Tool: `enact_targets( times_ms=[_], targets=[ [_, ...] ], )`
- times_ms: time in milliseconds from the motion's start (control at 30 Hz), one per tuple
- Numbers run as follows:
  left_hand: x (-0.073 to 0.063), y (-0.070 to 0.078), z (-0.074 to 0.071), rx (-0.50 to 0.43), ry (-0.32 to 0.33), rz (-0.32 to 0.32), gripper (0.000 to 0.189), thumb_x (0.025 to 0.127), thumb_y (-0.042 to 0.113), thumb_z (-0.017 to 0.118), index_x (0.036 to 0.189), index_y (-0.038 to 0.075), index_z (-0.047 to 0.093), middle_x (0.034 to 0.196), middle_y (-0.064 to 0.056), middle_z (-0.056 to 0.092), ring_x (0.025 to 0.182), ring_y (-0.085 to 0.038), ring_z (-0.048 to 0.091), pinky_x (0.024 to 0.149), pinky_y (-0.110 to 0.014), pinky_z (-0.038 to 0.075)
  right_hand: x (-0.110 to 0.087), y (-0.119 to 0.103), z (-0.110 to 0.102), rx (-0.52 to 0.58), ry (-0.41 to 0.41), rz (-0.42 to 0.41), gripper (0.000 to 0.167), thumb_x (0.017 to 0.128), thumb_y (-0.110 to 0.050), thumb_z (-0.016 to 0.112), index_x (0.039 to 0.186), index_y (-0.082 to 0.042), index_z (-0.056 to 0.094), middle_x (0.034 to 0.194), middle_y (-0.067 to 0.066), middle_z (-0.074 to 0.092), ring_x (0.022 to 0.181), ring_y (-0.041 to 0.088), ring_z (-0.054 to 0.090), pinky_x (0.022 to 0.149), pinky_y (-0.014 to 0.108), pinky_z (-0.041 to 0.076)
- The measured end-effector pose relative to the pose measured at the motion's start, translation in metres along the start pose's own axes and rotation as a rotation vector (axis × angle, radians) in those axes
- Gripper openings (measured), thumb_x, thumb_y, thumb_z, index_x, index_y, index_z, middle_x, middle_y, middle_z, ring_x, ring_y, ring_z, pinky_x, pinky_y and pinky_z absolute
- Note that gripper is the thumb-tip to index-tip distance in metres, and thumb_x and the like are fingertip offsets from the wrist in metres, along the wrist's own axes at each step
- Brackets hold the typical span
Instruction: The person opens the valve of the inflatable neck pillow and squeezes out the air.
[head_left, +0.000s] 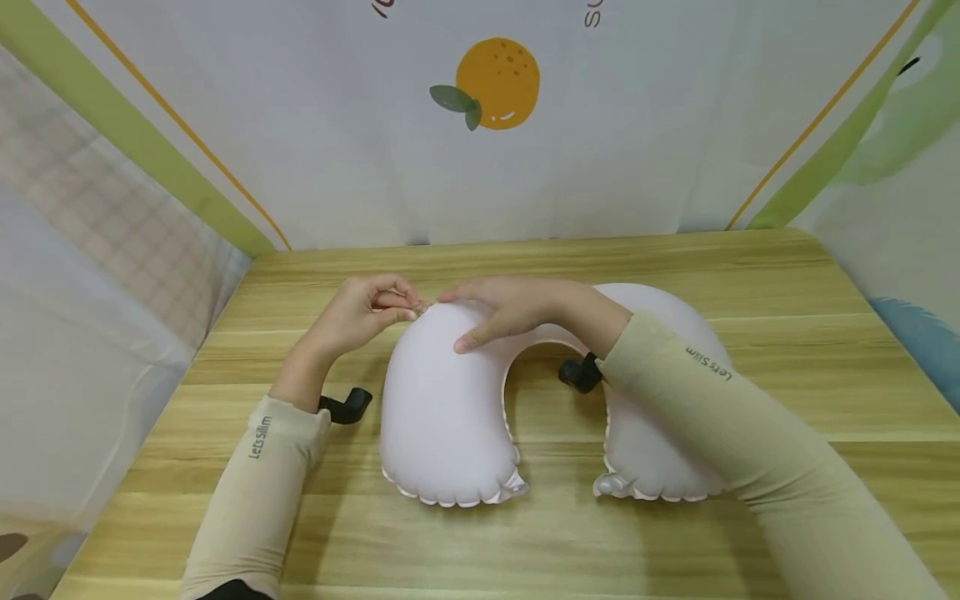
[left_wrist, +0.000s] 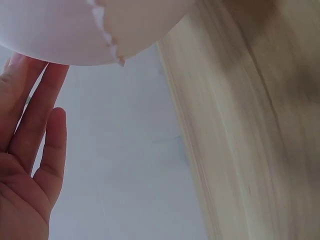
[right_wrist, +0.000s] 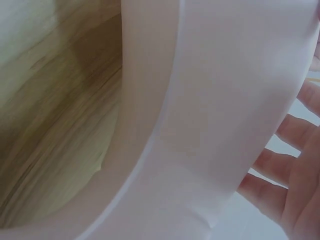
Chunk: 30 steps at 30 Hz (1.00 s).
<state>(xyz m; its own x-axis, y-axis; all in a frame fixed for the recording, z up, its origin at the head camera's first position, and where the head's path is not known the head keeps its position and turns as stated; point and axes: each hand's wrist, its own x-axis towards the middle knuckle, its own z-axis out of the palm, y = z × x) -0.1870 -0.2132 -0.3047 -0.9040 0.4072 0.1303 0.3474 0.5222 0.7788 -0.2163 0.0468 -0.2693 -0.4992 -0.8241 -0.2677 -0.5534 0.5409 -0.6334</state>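
Observation:
A pale pink inflatable U-shaped neck pillow (head_left: 442,400), puffed up with air, lies on the table with its two ends toward me. At the upper left of its curve, my left hand (head_left: 367,312) pinches a small clear valve (head_left: 422,309) between thumb and fingertips. The right hand (head_left: 513,304) rests over the top of the same side, thumb on the upper face and fingers reaching toward the valve. In the right wrist view its fairly straight fingers (right_wrist: 275,167) touch the pillow's outer edge. The left wrist view shows the pillow's crinkled seam (left_wrist: 105,32) but hides the valve.
The wood-grain table (head_left: 300,517) reaches back to a white cloth (head_left: 360,150) printed with an orange. Black wrist mounts (head_left: 348,407) stick out from both sleeves, the right one over the pillow's inner gap. A checked cloth (head_left: 112,183) hangs at the left.

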Motion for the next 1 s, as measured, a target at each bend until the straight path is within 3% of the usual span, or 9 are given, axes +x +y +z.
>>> enact_targets(
  times_ms=[267, 533, 800, 1000],
  targets=[
    [-0.0008, -0.0016, -0.0017, -0.015, -0.037, 0.071, 0.023, 0.092, 0.003, 0.068, 0.115, 0.002, 0.070, 0.112, -0.015, 0.074, 0.100, -0.010, 0.073, 0.086, -0.022, 0.057, -0.0018, -0.0013, 0.0002, 0.000, -0.009, 0.017, 0.080, 0.093, -0.045, 0.067, 0.157, -0.015, 0.030, 0.163, 0.008, 0.028, 0.152, 0.026, 0.024, 0.124, 0.048, 0.022],
    [-0.0029, 0.0007, -0.0007, 0.005, -0.016, 0.034, 0.018, 0.091, 0.004, 0.069, 0.109, 0.002, 0.070, 0.108, -0.014, 0.075, 0.096, -0.006, 0.073, 0.084, -0.022, 0.058, -0.0023, -0.0009, 0.0020, -0.015, -0.003, -0.006, 0.079, 0.093, -0.044, 0.067, 0.157, -0.013, 0.031, 0.163, 0.008, 0.030, 0.152, 0.027, 0.025, 0.124, 0.048, 0.022],
    [-0.0045, 0.0008, 0.0028, 0.017, -0.007, 0.006, 0.020, 0.092, 0.007, 0.069, 0.112, 0.004, 0.069, 0.109, -0.013, 0.075, 0.102, -0.021, 0.073, 0.085, -0.024, 0.058, -0.0009, 0.0027, 0.0045, -0.039, 0.000, -0.005, 0.078, 0.093, -0.045, 0.066, 0.157, -0.015, 0.031, 0.163, 0.007, 0.030, 0.152, 0.028, 0.025, 0.123, 0.050, 0.023],
    [-0.0074, 0.0011, 0.0047, 0.049, -0.014, -0.010, 0.022, 0.092, 0.013, 0.071, 0.114, 0.008, 0.068, 0.112, -0.009, 0.075, 0.106, -0.023, 0.071, 0.089, -0.039, 0.056, -0.0003, 0.0041, 0.0059, -0.030, -0.012, -0.006, 0.079, 0.094, -0.044, 0.066, 0.157, -0.015, 0.029, 0.163, 0.009, 0.029, 0.152, 0.029, 0.024, 0.123, 0.051, 0.023]
  ],
)
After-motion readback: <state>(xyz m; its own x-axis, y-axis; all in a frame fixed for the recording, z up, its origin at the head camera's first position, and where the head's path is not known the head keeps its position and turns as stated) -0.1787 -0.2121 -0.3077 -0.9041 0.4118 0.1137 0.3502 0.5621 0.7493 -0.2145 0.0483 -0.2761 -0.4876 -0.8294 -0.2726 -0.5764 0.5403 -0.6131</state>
